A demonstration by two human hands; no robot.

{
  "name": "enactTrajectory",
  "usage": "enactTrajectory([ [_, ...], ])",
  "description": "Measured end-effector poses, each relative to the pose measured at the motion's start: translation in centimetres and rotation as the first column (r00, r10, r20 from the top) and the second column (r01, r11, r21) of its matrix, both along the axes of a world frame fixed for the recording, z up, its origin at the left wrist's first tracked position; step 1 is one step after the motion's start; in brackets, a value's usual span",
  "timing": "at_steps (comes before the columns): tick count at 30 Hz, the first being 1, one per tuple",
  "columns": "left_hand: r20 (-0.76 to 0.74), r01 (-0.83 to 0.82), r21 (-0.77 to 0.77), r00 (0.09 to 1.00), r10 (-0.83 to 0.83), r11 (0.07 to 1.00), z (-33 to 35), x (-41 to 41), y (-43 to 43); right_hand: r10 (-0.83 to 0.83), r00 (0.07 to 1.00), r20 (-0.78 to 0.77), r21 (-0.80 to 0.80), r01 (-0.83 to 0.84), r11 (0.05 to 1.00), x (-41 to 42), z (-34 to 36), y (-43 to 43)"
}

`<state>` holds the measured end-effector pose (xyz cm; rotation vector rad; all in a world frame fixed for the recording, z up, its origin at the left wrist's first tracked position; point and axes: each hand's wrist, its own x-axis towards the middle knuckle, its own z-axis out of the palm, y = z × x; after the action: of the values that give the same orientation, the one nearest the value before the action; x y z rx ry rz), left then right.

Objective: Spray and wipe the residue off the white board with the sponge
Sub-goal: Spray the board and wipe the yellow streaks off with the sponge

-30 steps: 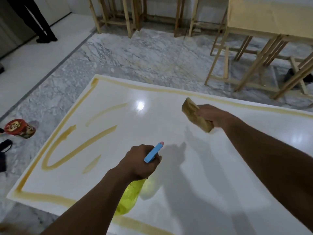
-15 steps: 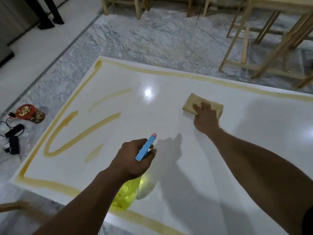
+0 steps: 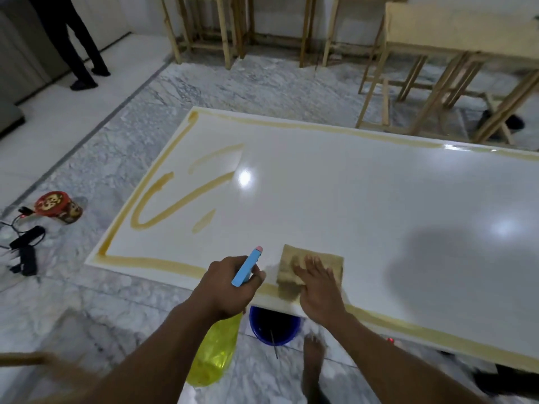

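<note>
since the earlier frames the sponge [image 3: 309, 266] has been drawn from the middle of the white board [image 3: 350, 205] back to its near edge, where it is now pressed flat under the right hand [image 3: 318, 282]. the right hand is laid open on the sponge, fingers spread, the palm reaching past the board's edge. the sponge is seen lying over the yellow-brown residue [image 3: 163, 262] band that runs along the near edge. just beside it, to the left, the spray bottle [image 3: 215, 345] is gripped by the left hand [image 3: 230, 282], the fingers closed around its neck; its blue head is pointed up and away, and its yellow body is hung below the hand, off the board. more residue is seen as a border along the left and far edges and as curved streaks on the board's left part. a blue bucket [image 3: 274, 326] is set on the marble floor below the board's edge, near a bare foot [image 3: 313, 363].
</note>
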<state>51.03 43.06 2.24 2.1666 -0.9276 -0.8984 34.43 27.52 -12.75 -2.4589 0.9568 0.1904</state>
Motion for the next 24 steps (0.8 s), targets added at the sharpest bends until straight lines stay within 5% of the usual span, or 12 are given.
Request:
enactTrajectory([
  [4, 0.014, 0.015, 0.027, 1.0, -0.015, 1.0, 1.2, -0.1, 2.3, -0.188, 0.979, 0.076, 0.439, 0.137, 0.888, -0.5, 4.2, 0.2],
  [7, 0.043, 0.023, 0.038, 0.999, -0.024, 0.999, 2.3, 0.8, 1.6, -0.579, 0.815, 0.034, 0.773, 0.346, 0.532, -0.1, 9.5, -3.2],
  [9, 0.12, 0.042, 0.077, 0.991, -0.051, 0.996, 3.3, 1.7, 0.1, -0.705, 0.706, -0.06, 0.916, 0.32, 0.243, 0.3, 11.5, -6.5],
  [11, 0.095, 0.062, 0.099, 0.993, -0.071, 0.993, 3.8, 2.3, -1.0, -0.734, 0.671, -0.104, 0.963, 0.253, 0.094, 0.9, 12.8, -8.5],
  [24, 0.182, 0.11, 0.221, 0.972, -0.152, 0.969, 5.9, 6.5, -9.6, -0.493, 0.865, -0.092, 0.975, 0.179, 0.133, 15.0, 16.5, -14.9],
])
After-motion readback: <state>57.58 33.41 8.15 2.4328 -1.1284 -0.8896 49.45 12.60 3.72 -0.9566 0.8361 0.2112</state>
